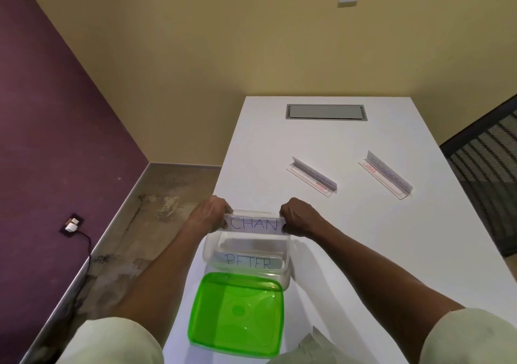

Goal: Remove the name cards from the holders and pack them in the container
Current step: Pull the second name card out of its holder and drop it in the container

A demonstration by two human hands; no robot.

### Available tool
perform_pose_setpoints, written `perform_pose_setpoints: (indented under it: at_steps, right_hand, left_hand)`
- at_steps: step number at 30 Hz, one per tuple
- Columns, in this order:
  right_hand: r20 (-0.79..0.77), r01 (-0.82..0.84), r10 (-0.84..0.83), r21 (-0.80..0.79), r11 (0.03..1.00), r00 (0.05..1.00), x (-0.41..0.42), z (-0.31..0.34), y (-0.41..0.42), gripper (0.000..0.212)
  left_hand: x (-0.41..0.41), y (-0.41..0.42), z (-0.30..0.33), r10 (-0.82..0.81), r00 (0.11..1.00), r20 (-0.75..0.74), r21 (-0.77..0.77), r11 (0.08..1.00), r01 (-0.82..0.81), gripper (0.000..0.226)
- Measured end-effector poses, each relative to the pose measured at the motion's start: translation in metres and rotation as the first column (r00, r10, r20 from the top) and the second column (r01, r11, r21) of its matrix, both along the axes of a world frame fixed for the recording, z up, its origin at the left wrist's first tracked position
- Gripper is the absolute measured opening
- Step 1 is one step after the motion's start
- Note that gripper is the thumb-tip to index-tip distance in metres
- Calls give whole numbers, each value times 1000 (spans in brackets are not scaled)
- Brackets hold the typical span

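Right now both hands are up over the clear container [212,254] on the white table [363,252], stretching a white name card [253,224] reading "CHAN" between them. Left hand [209,215] pinches the card's left end, right hand [298,218] pinches the right end, fingers [282,212] curled round the edges on both sides. The card sits level above the container's far rim; whether it is free of a holder there I cannot tell. Down inside the container, a second card [249,261] marked "PETER" leans against the near wall. Just in front of it, the green lid [237,313] lies flat on the table, touching or overlapping the container's near edge. Further out to the right, two clear holders, one [312,177] nearer the middle and one [387,175] further right, lie angled on the table, well apart from the hands, each with a card in it, lettering too faint to read.
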State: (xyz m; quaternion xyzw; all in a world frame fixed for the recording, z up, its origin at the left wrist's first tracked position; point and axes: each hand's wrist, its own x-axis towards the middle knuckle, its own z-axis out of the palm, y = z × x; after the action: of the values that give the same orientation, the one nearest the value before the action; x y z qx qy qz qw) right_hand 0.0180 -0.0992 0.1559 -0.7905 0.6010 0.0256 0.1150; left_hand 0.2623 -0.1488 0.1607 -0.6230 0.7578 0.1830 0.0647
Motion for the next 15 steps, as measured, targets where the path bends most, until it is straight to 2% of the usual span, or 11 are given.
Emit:
perform_pose_setpoints:
  at_steps: [5,9,15]
  right_hand:
    - [-25,-37,38,23,999,999,10,-16,-8,13]
    - [-73,-106,108,31,994,991,12,-31,-13,22]
    - [-164,-213,218,50,976,962,20,-47,-21,16]
  left_hand:
    - [7,-5,-16,-38,999,34,19,999,37,45]
    - [9,-10,-28,-78,995,65,29,997,76,45]
    - [8,-16,-42,-124,985,120,42,992,119,43]
